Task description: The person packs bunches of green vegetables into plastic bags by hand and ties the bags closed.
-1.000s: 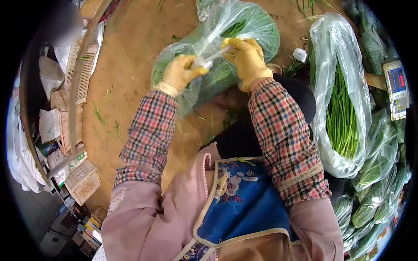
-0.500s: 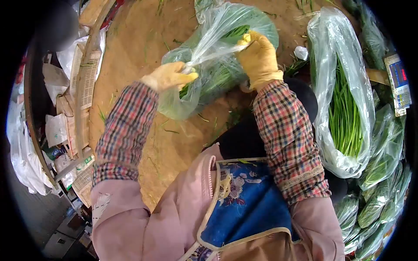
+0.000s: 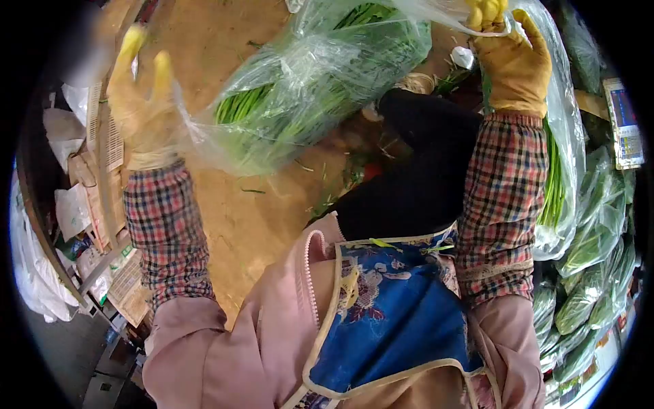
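A clear plastic bag [image 3: 310,88] holding long green stalks lies in the upper middle, its film spread wide toward both sides. At the upper left is my left hand [image 3: 144,112] in a yellow glove, thumb and a finger stretched apart, with a corner of the film against its thumb side. My right hand [image 3: 514,68], also gloved, is raised at the upper right with fingers curled over the other edge of the film. Part of a second open bag of stalks [image 3: 555,177] is hidden behind my right hand and sleeve.
Several filled plastic bags [image 3: 586,307] are piled along the right side, near a scale display [image 3: 623,123]. A small white wad [image 3: 462,57] and loose green scraps lie on the brown surface [image 3: 231,218]. Crates, papers and plastic [image 3: 102,170] line the left.
Both hands have moved far apart, left hand to the left and right hand up and right. The twisted film between them has been opened out, and the left fingers have spread.
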`<state>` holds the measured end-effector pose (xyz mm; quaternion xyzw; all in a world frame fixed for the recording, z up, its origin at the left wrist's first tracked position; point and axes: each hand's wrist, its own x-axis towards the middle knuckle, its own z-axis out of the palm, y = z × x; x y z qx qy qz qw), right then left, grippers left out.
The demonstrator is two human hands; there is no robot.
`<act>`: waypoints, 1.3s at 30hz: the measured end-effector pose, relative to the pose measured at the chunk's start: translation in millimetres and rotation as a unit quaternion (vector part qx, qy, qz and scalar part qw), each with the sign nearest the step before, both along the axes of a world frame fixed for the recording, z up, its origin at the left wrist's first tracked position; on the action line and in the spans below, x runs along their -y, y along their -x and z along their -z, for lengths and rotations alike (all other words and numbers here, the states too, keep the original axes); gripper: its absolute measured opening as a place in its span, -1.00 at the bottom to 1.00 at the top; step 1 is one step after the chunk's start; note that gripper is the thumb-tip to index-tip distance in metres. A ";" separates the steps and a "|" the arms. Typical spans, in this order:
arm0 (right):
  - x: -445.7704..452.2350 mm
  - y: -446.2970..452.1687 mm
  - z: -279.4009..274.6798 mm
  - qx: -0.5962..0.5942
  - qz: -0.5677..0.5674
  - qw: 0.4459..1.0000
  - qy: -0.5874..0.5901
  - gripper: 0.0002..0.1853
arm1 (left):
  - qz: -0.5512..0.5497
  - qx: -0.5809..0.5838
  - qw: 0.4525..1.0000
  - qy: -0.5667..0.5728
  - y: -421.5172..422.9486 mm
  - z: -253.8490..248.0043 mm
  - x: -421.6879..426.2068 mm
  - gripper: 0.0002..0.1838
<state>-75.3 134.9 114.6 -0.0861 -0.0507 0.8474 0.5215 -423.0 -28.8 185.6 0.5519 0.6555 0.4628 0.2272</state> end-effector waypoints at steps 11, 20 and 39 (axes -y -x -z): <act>4.3 -39.9 -49.8 0.750 -0.010 0.636 -0.183 -0.56 | -0.028 -0.337 0.931 0.133 -3.5 226.9 27.7 -0.26; 68.7 171.4 39.4 0.605 -0.098 0.659 -0.435 -0.76 | -0.040 -0.314 0.928 0.197 -57.4 190.9 45.9 -0.26; 92.7 177.1 82.6 0.839 -0.305 0.307 -0.329 -0.42 | -0.053 -0.310 0.934 0.171 -45.5 217.5 17.8 -0.25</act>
